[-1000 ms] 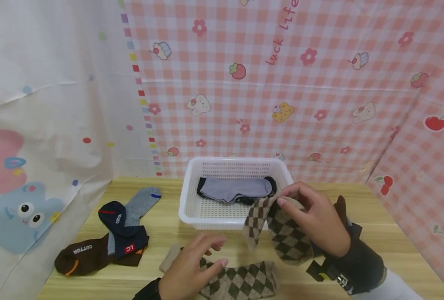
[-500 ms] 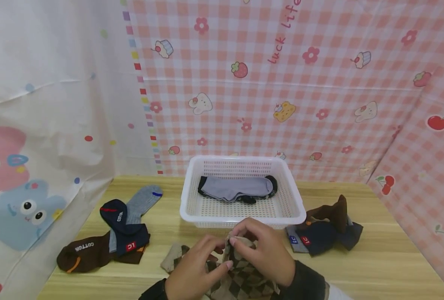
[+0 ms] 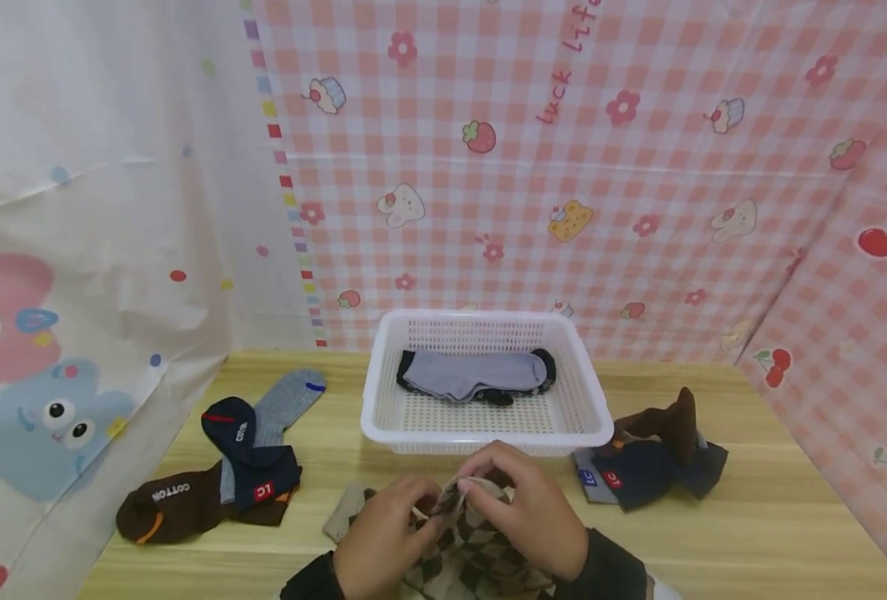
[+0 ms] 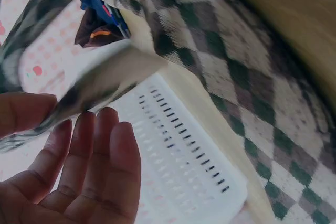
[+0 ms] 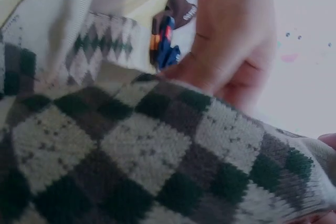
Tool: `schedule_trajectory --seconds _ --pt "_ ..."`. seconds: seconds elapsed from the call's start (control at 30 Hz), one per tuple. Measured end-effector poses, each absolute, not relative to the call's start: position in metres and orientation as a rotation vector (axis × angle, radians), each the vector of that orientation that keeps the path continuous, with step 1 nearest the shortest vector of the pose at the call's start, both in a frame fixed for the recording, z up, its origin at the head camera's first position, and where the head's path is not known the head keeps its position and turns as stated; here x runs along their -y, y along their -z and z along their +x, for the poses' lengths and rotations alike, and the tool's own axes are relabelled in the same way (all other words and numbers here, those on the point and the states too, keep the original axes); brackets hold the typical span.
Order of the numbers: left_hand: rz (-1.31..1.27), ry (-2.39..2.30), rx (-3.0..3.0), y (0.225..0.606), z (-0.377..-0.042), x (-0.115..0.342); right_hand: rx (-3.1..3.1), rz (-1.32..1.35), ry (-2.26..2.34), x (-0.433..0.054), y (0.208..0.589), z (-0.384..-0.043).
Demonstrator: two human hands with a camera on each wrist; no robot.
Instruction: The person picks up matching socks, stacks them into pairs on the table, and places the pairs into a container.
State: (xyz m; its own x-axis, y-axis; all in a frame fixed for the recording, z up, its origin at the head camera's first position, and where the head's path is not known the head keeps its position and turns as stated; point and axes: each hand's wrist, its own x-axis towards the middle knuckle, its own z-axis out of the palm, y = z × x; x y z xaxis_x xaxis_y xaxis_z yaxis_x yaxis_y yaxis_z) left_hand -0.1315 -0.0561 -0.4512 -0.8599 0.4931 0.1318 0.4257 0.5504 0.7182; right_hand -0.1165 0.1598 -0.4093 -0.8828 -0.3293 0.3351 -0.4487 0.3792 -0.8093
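Observation:
Both hands hold a beige and dark argyle sock (image 3: 481, 546) upright at the front of the table. My left hand (image 3: 387, 542) pinches one side of its cuff between thumb and fingers; in the left wrist view the cuff (image 4: 100, 82) gapes into a loop. On the opposite side, my right hand (image 3: 529, 517) pinches the edge with thumb and forefinger. A second argyle sock (image 3: 348, 508) lies underneath, mostly hidden by the left hand and the held sock. The right wrist view is filled largely by the held sock (image 5: 147, 145).
Behind the hands stands a white perforated basket (image 3: 488, 442) with a lilac-grey sock (image 3: 473, 375) and a black one inside. Brown, navy and grey socks (image 3: 259, 475) lie crossed at left. Another heap of similar socks (image 3: 646, 471) lies right of the basket.
My right hand has carried the argyle sock from beside the basket down to the left hand. The left hand has closed its fingers on the cuff.

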Motion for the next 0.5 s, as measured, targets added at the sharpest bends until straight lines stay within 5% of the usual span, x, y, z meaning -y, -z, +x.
schedule_trajectory --seconds 0.5 --pt "0.652 -1.215 -2.954 0.424 -0.142 0.074 2.557 0.658 -1.39 -0.209 0.392 -0.133"
